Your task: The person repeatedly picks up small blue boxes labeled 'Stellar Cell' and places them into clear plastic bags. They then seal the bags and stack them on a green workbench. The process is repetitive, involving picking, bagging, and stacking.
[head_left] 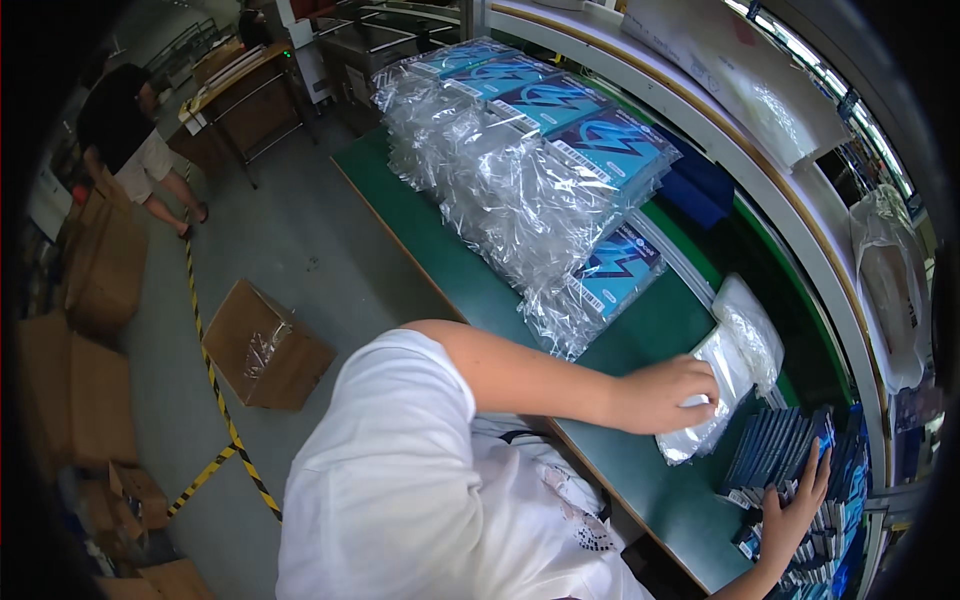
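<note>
My left hand [672, 394] rests on a stack of clear plastic bags [728, 362], its fingers curled against the top bag. Farther right, my right hand [793, 512] reaches over rows of thin dark blue boxes [768, 447]. Its fingers are stretched out, with the thumb apart, and the fingertips touch a blue box [823, 428]. A rolled or folded part of the plastic bags bulges on the stack's far side. Beyond my left arm lie several piles of flat blue packs [615, 150] in loose clear wrapping, overlapping one another.
The green worktable [450, 265] runs diagonally, with a shelf rail [770, 175] along its far side. An open cardboard box [262, 348] stands on the floor left of me. More cartons [100, 385] line the far left, beyond yellow-black floor tape. Another person [125, 135] bends near them.
</note>
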Demonstrator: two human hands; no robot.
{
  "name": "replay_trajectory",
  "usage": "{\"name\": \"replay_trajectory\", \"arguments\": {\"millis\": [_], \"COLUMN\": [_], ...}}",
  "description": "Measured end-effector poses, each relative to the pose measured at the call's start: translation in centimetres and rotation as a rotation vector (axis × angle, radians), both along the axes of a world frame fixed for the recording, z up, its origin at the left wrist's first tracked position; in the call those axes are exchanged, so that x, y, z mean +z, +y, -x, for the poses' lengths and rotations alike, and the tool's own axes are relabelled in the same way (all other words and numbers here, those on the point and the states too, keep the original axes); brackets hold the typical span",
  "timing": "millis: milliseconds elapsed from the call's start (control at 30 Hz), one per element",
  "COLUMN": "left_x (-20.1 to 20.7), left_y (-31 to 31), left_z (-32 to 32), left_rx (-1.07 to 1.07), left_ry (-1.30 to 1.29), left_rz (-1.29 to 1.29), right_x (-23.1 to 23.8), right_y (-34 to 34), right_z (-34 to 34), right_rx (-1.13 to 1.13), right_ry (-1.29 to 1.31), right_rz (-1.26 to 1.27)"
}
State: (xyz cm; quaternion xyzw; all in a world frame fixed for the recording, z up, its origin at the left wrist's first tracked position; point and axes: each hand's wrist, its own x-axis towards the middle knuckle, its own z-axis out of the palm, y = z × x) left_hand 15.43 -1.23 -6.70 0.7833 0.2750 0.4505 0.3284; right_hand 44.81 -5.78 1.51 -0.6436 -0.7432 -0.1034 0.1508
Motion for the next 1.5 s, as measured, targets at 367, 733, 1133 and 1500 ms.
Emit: {"name": "replay_trajectory", "arguments": {"millis": [367,733,1133,1500], "left_x": [0.0,0.7,2.2,1.0], "left_y": [1.8,2.4,1.9,3.2], "left_z": [3.9,1.0,-1.2,-0.4], "left_rx": [-0.129,-0.085,0.075,0.102], "left_ry": [0.711,0.579,0.212,-0.071], "left_rz": [-0.326,-0.348,-0.181,0.700], "right_x": [2.3,2.9,-7.6,-8.4], "right_y": [2.7,0.5,-2.2,-0.7], "right_z": [-0.4,4.6,9.0,8.4], "right_rx": [-0.416,-0.157,0.424,0.366], "right_ry": [0.276,0.519,2.261,2.174], "right_rz": [0.040,-0.588,0.879,0.834]}}
